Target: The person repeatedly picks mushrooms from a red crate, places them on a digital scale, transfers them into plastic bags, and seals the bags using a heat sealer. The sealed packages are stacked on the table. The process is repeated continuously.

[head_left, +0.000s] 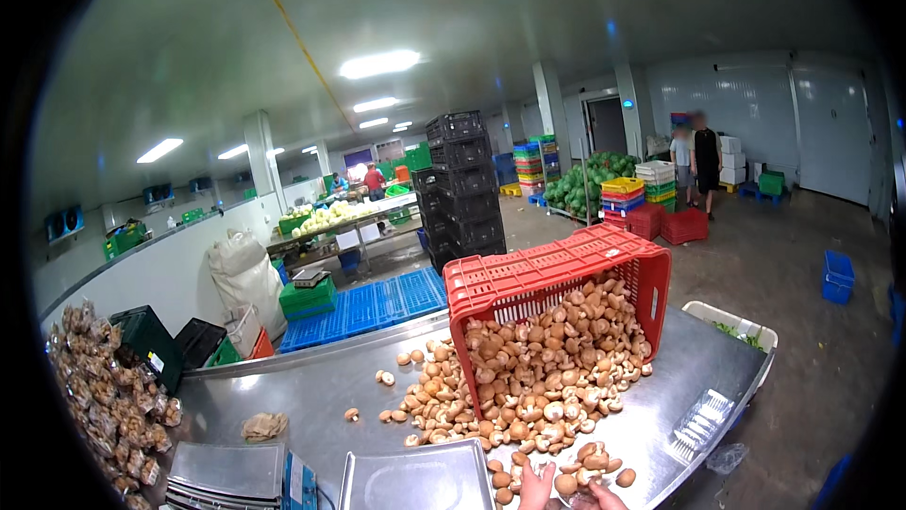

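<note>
Loose brown mushrooms (pixel 545 340) spill from a red plastic crate (pixel 559 255) lying on its side on a stainless steel table (pixel 318 382). At the bottom edge, my left hand (pixel 536 487) has its fingers apart beside a few mushrooms. My right hand (pixel 606 496) is just to its right, partly cut off by the frame, near a small heap of mushrooms (pixel 591 464). Something of clear plastic (pixel 575 501) shows between the hands; whether the right hand grips it is unclear. Left of my hands lies a shallow metal tray (pixel 417 478).
A weighing scale (pixel 230 474) and a crumpled cloth (pixel 265 426) sit at the left. Bagged mushrooms (pixel 106 397) are piled beyond them. Clear plastic trays (pixel 702 425) lie near the right table edge. Black crates (pixel 460 184) stand stacked behind; two people (pixel 697 156) stand far right.
</note>
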The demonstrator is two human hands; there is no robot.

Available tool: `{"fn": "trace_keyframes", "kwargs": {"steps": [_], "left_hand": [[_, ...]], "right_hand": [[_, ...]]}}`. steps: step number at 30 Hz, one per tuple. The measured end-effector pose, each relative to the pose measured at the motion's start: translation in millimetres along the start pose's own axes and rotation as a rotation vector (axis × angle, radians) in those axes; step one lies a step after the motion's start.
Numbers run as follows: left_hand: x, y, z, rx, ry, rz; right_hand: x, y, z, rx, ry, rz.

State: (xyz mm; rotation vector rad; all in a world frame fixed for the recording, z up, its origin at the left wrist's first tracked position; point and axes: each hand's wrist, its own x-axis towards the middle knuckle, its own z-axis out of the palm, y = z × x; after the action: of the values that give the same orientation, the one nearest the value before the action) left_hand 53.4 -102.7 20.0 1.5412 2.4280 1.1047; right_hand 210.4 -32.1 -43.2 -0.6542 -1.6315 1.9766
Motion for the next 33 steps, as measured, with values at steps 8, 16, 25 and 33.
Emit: {"fn": "trace_keyframes", "kwargs": {"steps": [8, 16, 25, 33], "left_hand": [[-23.1, -5.2, -30.5, -0.89, 0.351, -0.597], [-51.3, -88.4, -175.1, -0.896, 0.377, -0.593], [-113.5, -163.6, -230.0, -0.323, 0.671, -0.742], [-207.9, -95.9, -250.2, -0.378, 1.17, -0.717]], "right_hand": [[-4.2, -75.8, 63.3, 0.46, -0.158, 0.344], [-15.0, -81.9, 75.0, 0.211, -0.421, 0.546], [-3.8, -77.0, 85.4, -0.018, -0.396, 0.511], [10.4, -69.7, 71.4, -0.052, -0.183, 0.423]]}}
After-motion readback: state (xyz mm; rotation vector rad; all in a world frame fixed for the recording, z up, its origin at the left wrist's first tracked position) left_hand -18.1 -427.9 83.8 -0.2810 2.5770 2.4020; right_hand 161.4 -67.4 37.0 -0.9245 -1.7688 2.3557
